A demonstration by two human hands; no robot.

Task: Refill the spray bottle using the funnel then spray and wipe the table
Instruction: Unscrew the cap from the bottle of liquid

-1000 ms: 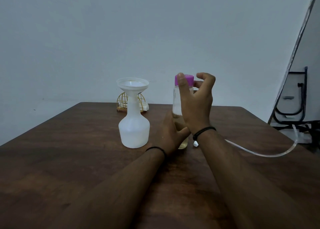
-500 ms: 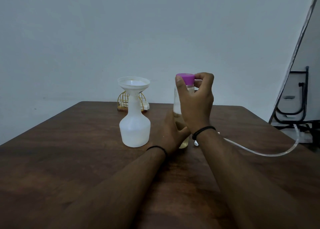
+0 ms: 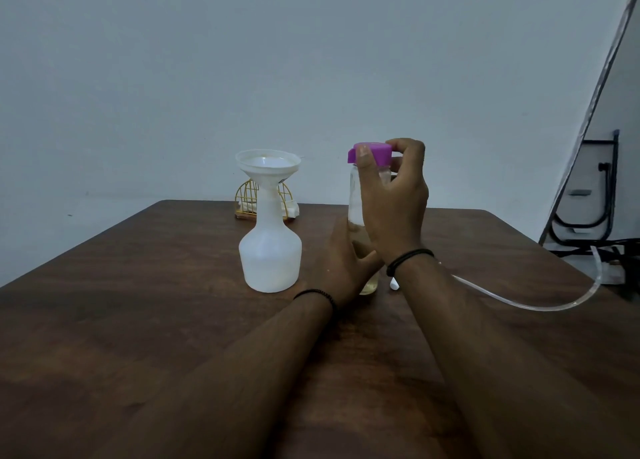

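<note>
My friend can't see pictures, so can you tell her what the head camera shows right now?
A person's right hand grips the purple cap of a clear bottle while the left hand holds its lower part on a dark wooden table. To the left stands a white spray bottle with a white funnel in its neck.
</note>
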